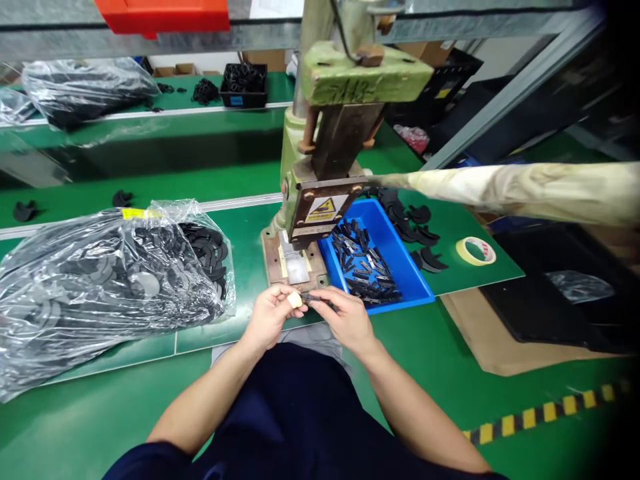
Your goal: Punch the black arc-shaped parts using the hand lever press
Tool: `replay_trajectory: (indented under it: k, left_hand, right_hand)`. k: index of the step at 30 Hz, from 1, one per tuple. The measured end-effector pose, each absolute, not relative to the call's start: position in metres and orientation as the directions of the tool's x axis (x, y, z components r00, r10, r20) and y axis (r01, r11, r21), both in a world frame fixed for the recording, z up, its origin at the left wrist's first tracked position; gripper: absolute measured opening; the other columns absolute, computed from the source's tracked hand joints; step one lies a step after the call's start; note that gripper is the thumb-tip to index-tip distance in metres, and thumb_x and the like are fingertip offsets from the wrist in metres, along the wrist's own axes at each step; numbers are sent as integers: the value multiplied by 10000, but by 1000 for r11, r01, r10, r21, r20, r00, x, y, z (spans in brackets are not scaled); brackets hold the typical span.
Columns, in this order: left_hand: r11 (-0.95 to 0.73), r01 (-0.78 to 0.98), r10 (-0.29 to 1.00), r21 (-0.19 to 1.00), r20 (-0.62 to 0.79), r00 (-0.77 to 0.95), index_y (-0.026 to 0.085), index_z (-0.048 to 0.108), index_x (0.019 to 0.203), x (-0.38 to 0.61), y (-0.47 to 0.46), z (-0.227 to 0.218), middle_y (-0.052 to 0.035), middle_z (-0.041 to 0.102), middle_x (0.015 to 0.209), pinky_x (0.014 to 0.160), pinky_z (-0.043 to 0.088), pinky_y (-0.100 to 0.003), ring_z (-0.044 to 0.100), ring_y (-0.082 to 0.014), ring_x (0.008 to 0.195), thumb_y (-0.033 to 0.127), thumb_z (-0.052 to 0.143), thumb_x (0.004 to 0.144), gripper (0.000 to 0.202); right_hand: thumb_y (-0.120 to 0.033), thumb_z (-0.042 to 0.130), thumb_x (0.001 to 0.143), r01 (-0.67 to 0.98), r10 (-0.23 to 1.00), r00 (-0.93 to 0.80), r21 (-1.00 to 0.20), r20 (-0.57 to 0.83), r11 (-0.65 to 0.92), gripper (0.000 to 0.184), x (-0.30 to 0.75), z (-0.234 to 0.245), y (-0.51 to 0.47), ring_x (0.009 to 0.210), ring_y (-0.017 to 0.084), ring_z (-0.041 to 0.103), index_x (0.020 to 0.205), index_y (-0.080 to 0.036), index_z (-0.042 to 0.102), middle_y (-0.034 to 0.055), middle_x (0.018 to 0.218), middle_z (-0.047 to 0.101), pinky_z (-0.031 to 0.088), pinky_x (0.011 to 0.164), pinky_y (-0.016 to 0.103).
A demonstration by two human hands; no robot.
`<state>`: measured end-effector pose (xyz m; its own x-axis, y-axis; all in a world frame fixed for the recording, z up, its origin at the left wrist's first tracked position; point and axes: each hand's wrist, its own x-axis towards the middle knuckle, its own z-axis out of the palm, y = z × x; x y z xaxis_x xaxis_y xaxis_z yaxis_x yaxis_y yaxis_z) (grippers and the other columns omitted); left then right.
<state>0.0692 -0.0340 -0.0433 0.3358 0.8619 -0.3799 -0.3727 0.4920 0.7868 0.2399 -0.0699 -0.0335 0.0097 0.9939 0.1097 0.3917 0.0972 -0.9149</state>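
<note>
Between my two hands, in front of the press base, is a small dark narrow part, partly hidden by my fingers. My left hand pinches one end of it; a pale yellow wrap covers the tip of the thumb. My right hand grips the other end with thumb and fingers closed. Just beyond stands a green hand press with its ram above a metal base plate. Right of the base, a blue bin holds many slim black parts.
A clear plastic bag of black curved parts lies on the left. The press's wrapped lever reaches out to the right. Loose curved pieces and a tape roll lie past the bin. A red bin hangs overhead.
</note>
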Motion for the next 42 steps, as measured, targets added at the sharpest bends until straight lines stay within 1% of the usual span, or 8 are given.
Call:
replay_trajectory:
  k: [4, 9, 17, 27, 34, 38, 40, 42]
  left_hand:
    - [288, -282, 940, 915, -213, 268, 176, 725, 863, 60, -30, -50, -49, 710, 845, 646, 550, -275, 658, -148, 691, 369, 844, 675, 295]
    - [-90, -19, 961, 996, 91, 263, 239, 783, 827, 45, -17, -54, -64, 725, 882, 747, 544, -306, 677, -200, 844, 292, 743, 795, 73]
    - [-528, 401, 846, 749, 422, 327, 191, 736, 928, 36, 46, -69, -58, 732, 929, 824, 525, -293, 672, -172, 885, 268, 564, 951, 191]
    - [-705, 572, 709, 418, 437, 554, 174, 713, 1029, 40, 74, -89, -94, 691, 993, 818, 523, -296, 648, -193, 937, 239, 438, 999, 284]
    - [-743, 556, 669, 371, 401, 626, 177, 723, 1057, 38, 80, -85, -93, 660, 988, 785, 519, -287, 631, -192, 917, 247, 431, 996, 306]
    - [-752, 521, 656, 404, 389, 647, 182, 725, 1097, 38, 81, -80, -101, 631, 1052, 853, 525, -314, 619, -208, 1002, 270, 476, 975, 291]
    - [-755, 504, 649, 421, 368, 666, 180, 723, 1112, 38, 81, -79, -99, 626, 1048, 876, 524, -322, 617, -206, 1006, 279, 478, 975, 297]
    - [-756, 495, 645, 428, 356, 676, 171, 719, 1127, 37, 79, -78, -101, 626, 1046, 889, 521, -326, 616, -207, 1007, 285, 472, 979, 309]
  right_hand:
    - [-402, 642, 856, 354, 999, 21, -935, 28, 18, 203, 234, -36, -64, 867, 187, 702, 973, -269, 741, 45, 946, 764, 568, 851, 364]
    - [-462, 633, 844, 267, 993, 22, -956, -118, -119, 312, 227, -47, -54, 748, 183, 716, 1011, -214, 724, 52, 824, 763, 594, 711, 333]
    - [-541, 632, 823, 210, 978, 105, -957, -182, -200, 438, 253, -28, -53, 847, 201, 737, 1108, -213, 690, 83, 953, 773, 608, 816, 368]
    - [-552, 666, 794, 193, 974, 170, -964, -150, -182, 396, 290, -14, -63, 804, 205, 749, 1019, -230, 721, 79, 895, 786, 624, 774, 351]
    - [-546, 684, 781, 183, 975, 202, -974, -96, -134, 395, 308, -12, -59, 772, 197, 741, 1000, -219, 725, 78, 878, 784, 630, 748, 355]
    - [-451, 681, 824, 208, 927, 336, -973, 166, 99, 306, 310, 13, -45, 847, 178, 722, 1059, -257, 707, 53, 963, 761, 620, 774, 355]
    - [-419, 680, 833, 215, 797, 410, -896, 444, 389, 309, 310, 41, -37, 956, 194, 707, 1112, -285, 686, 48, 1052, 732, 613, 822, 389]
    - [-553, 662, 807, 228, 606, 433, -731, 667, 643, 415, 310, 74, -31, 1132, 250, 656, 1143, -309, 662, 56, 1178, 675, 576, 935, 486]
